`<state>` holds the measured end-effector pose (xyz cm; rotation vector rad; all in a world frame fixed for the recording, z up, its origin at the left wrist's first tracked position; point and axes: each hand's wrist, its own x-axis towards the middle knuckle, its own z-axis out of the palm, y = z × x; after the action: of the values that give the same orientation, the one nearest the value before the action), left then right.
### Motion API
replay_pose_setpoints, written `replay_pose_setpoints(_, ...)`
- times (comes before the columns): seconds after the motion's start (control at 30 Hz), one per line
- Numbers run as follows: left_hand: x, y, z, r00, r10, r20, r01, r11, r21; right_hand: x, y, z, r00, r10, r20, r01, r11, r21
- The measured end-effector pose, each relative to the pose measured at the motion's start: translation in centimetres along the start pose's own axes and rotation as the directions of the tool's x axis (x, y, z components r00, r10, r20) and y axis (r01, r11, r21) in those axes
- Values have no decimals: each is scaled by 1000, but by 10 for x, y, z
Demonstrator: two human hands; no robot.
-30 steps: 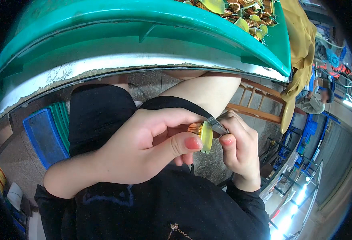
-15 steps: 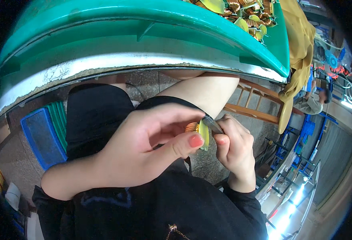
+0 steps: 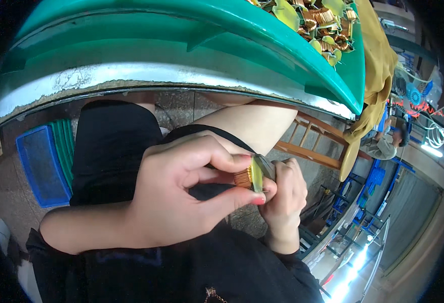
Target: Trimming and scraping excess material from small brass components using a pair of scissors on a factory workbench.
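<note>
Brings right hand [image 3: 286, 194] closer to left hand [image 3: 181, 187] than half a second ago, right up beside yellow disc [image 3: 257, 175], with left index finger now bent and its tip set on upper side of copper-wound coil [image 3: 242, 179]. Pinches coil in left grip, between index finger above and thumb below, with thumb tip near the disc's lower end. Holds coil over lap, on the near side of table edge, with disc facing right hand. Keeps right grip curled around grey metal tool [image 3: 266, 166], with its end at upper part of disc; cannot tell its full shape behind the fingers.

Wears black top [image 3: 181, 275], with fine chain [image 3: 212, 295] at lower edge of view. Sits with right thigh [image 3: 255, 123] bare beyond dark hem. Faces table [image 3: 106, 81], white and chipped along its edge. Has green tray [image 3: 277, 45] on it, with heap of similar coils [image 3: 324, 17] at upper right.

Shows blue-and-green crate [image 3: 42, 166] at left, then mustard cloth [image 3: 378, 60] hanging just beside tray and wooden chair [image 3: 303, 151] below cloth. Farther off at right, shows co-worker [image 3: 383, 148] in pale top, near blue shelving [image 3: 376, 177].
</note>
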<state>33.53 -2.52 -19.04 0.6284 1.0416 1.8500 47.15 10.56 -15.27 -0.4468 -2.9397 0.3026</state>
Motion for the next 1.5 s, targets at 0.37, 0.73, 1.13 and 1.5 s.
replay_pose_setpoints(0.37,9,-9,-2,998,63,16,-57,969,-239,-7,-2,17,949,307,-77,-237,849,472)
replay_pose_setpoints(0.73,6,-2,-4,997,-48,53,61,958,-282,-2,-11,17,984,154,-94,-136,976,170)
replay_pose_setpoints(1.13,7,-5,0,999,-26,27,33,959,-280,-11,-9,21,923,370,-108,-294,857,422)
replay_pose_setpoints(1.5,7,-3,-1,998,8,65,8,970,-242,-7,-7,20,977,177,-118,-149,964,219)
